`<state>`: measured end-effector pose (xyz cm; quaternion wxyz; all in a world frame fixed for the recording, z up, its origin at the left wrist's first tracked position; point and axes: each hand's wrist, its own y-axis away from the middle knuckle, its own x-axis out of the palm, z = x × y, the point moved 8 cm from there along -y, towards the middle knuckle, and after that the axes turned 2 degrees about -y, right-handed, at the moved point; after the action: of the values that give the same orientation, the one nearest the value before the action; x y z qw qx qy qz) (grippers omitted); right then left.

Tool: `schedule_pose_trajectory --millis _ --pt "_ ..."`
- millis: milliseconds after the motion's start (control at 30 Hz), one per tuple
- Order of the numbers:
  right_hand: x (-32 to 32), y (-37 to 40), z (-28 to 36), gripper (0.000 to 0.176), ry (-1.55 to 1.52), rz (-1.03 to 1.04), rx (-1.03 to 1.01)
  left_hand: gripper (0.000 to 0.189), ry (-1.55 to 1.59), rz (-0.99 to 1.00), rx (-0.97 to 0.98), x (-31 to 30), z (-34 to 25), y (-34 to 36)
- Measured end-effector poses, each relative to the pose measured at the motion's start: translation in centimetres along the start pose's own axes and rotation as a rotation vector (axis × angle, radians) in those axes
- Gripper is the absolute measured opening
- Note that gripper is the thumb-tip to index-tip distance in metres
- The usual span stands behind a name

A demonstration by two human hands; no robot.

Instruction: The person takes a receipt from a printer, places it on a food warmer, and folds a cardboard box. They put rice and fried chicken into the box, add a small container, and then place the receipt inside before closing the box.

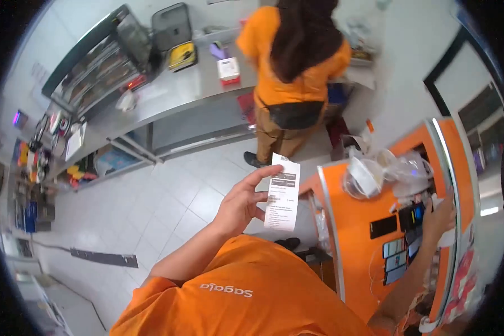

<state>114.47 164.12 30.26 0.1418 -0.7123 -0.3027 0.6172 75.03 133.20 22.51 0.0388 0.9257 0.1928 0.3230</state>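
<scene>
One left hand, one slip, one counter.
Left fingers pinch the slip mid-scene, one digit over its upper print, others behind; best gripped lightly at the margin, paper flat, print clear. Right: phones on the counter, then right hand near the right edge; its grip, cannot tell.

1 wide head-worn view, facing forward and down.
From above the wearer's orange fabric shirt at bottom centre, it sees the white rectangular paper slip mid-frame from close by and the long grey metal counter, upper left, from farther off.
</scene>
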Motion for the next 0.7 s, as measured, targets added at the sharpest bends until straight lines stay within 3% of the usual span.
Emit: schedule_pose_trajectory --millis 33,100,233,300,333,400,467,533,600,667,700 --pt "-1.8 0.4 4.4 0.07 -0.009 -0.011 -0.024 0.063 -0.021 0.025 0.008 -2.6 -0.9 0.8" --pt "-5.5 2.9 13.7 0.056 -0.829 0.034 -0.105 0.064 0.016 0.012 0.059 -5.4 -2.7 2.6" --pt "-14.0 10.0 38.1 0.045 -1.516 0.788 -0.48 0.066 0.114 -0.03 0.156 -14.2 -7.9 7.5" --pt "-16.7 11.8 45.1 0.039 -1.834 1.072 -0.341 0.066 0.092 -0.104 0.201 -16.3 -8.9 9.4" --pt "-18.3 13.2 49.5 0.039 -1.834 1.098 -0.378 0.066 0.074 -0.14 0.225 -18.9 -10.4 10.9" --pt "-20.3 17.7 57.7 0.037 -1.95 1.414 -0.515 0.064 -0.022 -0.209 0.269 -23.0 -11.2 13.6" --pt "-21.5 21.0 62.5 0.031 -1.985 1.364 -0.616 0.055 -0.261 -0.286 0.425 -26.3 -12.0 15.5" --pt "-20.8 23.0 66.2 0.022 -2.009 1.27 -0.594 0.037 -0.318 -0.358 0.54 -27.6 -13.7 17.2" --pt "-23.2 23.2 69.0 0.012 -1.819 1.013 -0.892 0.02 -0.378 -0.595 0.673 -31.1 -14.6 18.3" --pt "-26.1 23.4 71.8 0.012 -1.803 0.836 -1.061 0.019 -0.47 -0.674 0.699 -34.9 -15.1 19.0" --pt "-27.0 23.5 73.4 0.014 -1.77 0.912 -1.061 0.019 -0.47 -0.689 0.707 -36.1 -15.6 19.3"
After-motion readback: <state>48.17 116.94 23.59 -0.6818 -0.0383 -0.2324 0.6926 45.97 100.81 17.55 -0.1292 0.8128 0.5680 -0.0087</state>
